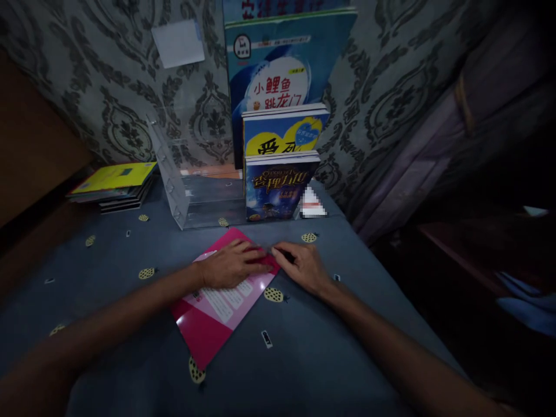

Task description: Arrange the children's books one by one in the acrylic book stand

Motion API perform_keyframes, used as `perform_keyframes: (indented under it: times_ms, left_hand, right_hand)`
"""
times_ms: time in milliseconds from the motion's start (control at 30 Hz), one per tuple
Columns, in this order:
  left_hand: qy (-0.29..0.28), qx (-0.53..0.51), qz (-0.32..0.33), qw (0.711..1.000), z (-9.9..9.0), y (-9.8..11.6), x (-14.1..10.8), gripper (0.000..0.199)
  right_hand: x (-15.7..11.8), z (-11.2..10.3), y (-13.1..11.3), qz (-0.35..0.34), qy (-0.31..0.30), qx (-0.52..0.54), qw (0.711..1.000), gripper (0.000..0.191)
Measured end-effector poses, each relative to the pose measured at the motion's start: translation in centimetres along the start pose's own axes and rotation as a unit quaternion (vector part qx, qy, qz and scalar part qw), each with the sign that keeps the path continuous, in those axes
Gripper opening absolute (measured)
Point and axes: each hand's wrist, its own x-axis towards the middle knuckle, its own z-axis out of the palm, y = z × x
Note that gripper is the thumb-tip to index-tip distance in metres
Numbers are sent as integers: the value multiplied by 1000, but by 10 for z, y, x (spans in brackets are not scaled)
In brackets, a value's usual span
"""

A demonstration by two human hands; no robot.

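A pink book (204,333) with a pale, text-covered panel lies at a slant on the table. My left hand (234,263) rests flat across its upper part, fingers stretched out. At the book's right corner, my right hand (304,265) is closed, with thumb and forefinger pinching the edge. Just beyond the hands stands a transparent stepped rack (174,188). Its right side holds upright books in tiers: a dark blue book (280,191) in front, a blue-and-yellow book (264,130) behind it, and a taller teal book (278,61) further back.
A stack of thin books (117,179) with a yellow one on top lies at the back left. A small white triangular item (311,204) sits right of the rack. The patterned tablecloth (330,359) ends along a right edge, near a tied curtain (417,156).
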Motion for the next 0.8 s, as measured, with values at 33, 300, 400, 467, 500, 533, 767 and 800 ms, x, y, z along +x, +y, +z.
perform_keyframes:
  times_ms: [33,300,400,467,500,533,767,800]
  left_hand:
    - [-8,6,26,1000,-1,-4,-2,45]
    - [-30,78,64,994,-14,-14,-6,39]
    - [-30,88,22,995,-17,-3,-2,38]
    - [-30,84,-39,995,-17,11,1,35]
    - [-29,79,-75,994,-16,19,3,35]
    - [-26,75,-107,991,-14,27,5,41]
    - [-11,55,-218,974,5,56,10,63]
    - [-12,54,-220,974,6,56,10,60]
  right_hand:
    - [-1,1,-2,-1,-9,5,1000,27]
    - [-4,3,-10,8,-23,20,1000,32]
    - [-4,4,-10,10,-19,34,999,30]
    - [-4,4,-9,8,-20,39,999,29]
    - [-4,5,-8,9,-21,42,999,28]
    - [-4,5,-8,11,-24,46,999,28]
    - [-5,7,-3,31,-36,65,997,27]
    - [-5,8,-2,32,-37,67,997,26]
